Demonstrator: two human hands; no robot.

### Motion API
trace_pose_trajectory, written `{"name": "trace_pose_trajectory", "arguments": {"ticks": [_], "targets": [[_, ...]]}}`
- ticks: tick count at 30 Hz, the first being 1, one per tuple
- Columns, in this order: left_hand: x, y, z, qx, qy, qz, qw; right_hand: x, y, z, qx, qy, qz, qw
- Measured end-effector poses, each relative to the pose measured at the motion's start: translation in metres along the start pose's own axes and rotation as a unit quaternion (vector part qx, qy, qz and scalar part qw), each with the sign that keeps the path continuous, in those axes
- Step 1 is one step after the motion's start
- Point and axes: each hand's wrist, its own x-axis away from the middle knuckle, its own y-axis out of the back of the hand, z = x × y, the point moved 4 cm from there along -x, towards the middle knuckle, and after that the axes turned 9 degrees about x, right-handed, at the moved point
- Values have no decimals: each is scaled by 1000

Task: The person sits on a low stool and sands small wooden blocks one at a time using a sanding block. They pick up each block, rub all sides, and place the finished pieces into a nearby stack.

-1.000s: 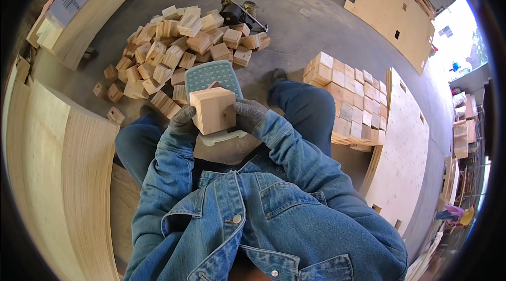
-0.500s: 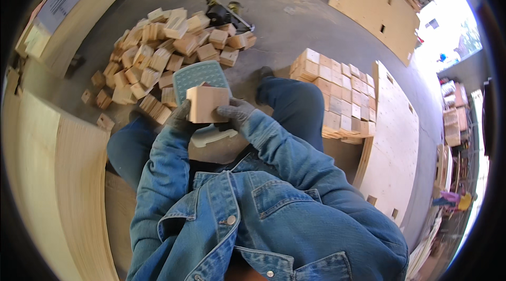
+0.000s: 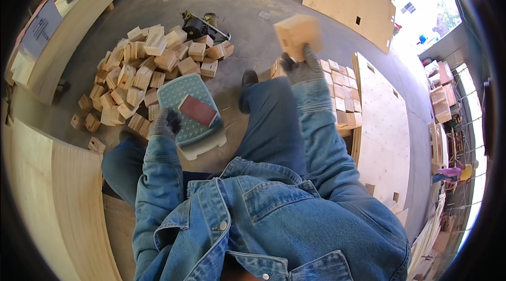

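Right hand in a grey glove, fingers wrapped round the lower edge of a wooden block — block held up over the stacked blocks, bare concrete floor open beyond the fingertips. Left hand, gloved, grips the left edge of a teal sanding pad with a red-brown sheet on top. The loose block pile lies just past those fingers.

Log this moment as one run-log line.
right hand: holds pale square wooden block raised over neat block rows | left hand: grips green patterned pad bearing reddish sanding block | loose block pile
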Motion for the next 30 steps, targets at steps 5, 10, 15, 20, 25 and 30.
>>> {"name": "trace_pose_trajectory", "arguments": {"ticks": [5, 10, 15, 20, 25, 30], "targets": [[-18, 11, 3, -28, 3, -31, 999, -26, 87, 28, 33, 2, -104, 994], [-24, 34, 8, -22, 24, -86, 996, -22, 206, -65, 1, -107, -231, 967], [-28, 60, 15, -21, 17, -146, 989, 17, 290, -202, -3, -218, -370, 903], [-55, 75, 29, -60, 62, -146, 986, 0, 320, -235, -12, -242, -415, 877], [-104, 135, 39, -131, -50, 25, 990, -64, 331, -244, -16, -205, -433, 878], [-72, 55, 48, -19, 49, -1, 999, -89, 363, -226, -29, -182, -496, 849]]}}
